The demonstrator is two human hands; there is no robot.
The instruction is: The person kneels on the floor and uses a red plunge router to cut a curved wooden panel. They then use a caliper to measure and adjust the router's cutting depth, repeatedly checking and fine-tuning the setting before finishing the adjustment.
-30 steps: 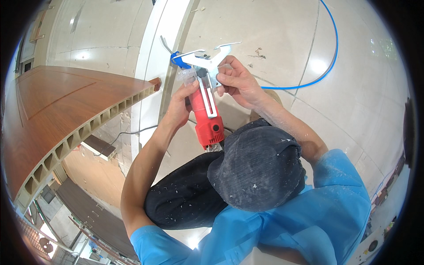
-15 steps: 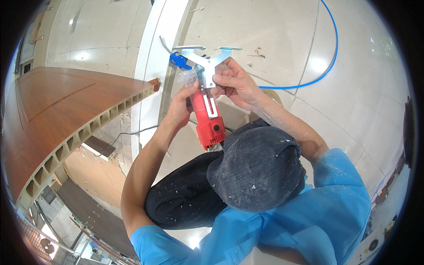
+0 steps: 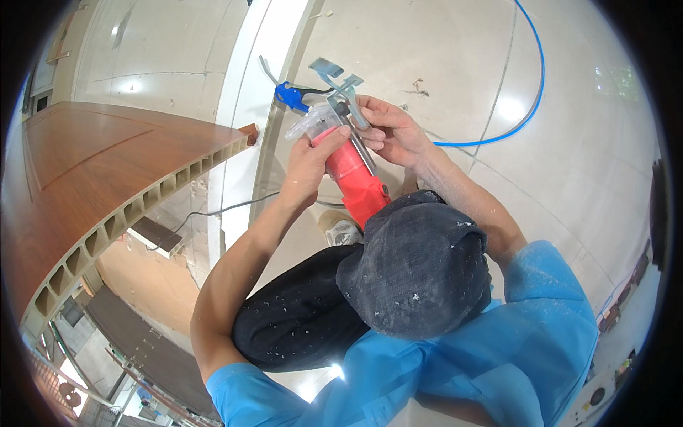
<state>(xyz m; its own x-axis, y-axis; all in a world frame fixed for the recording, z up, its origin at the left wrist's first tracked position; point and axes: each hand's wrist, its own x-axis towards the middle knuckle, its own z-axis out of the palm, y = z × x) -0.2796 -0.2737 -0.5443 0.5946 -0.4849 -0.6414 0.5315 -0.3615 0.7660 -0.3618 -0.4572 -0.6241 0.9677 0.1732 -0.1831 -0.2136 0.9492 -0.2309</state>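
Observation:
My left hand (image 3: pixel 309 164) is closed around the red body of a power trimmer (image 3: pixel 363 196), its thumb along the upper side. A clear plastic guard (image 3: pixel 304 123) sits at the tool's far end. My right hand (image 3: pixel 398 134) pinches a shiny metal bracket (image 3: pixel 327 68) against the tool's right side; the bracket is turned nearly edge-on, its forked arms pointing away from me. What fastens the bracket is hidden by my fingers. Just beyond the guard lies a blue air blow gun (image 3: pixel 289 96) with a thin bent nozzle.
A brown wood-look panel (image 3: pixel 107 160) with a hollow-celled edge stands at the left. A white strip (image 3: pixel 245 92) crosses the tiled floor beside it. A blue hose (image 3: pixel 541 71) curves at the right, and a dark cable (image 3: pixel 235 207) runs to the left.
The bracket has turned from facing up to nearly edge-on, and the trimmer has rolled and tilted with it. My right hand has shifted slightly right, still gripping the bracket.

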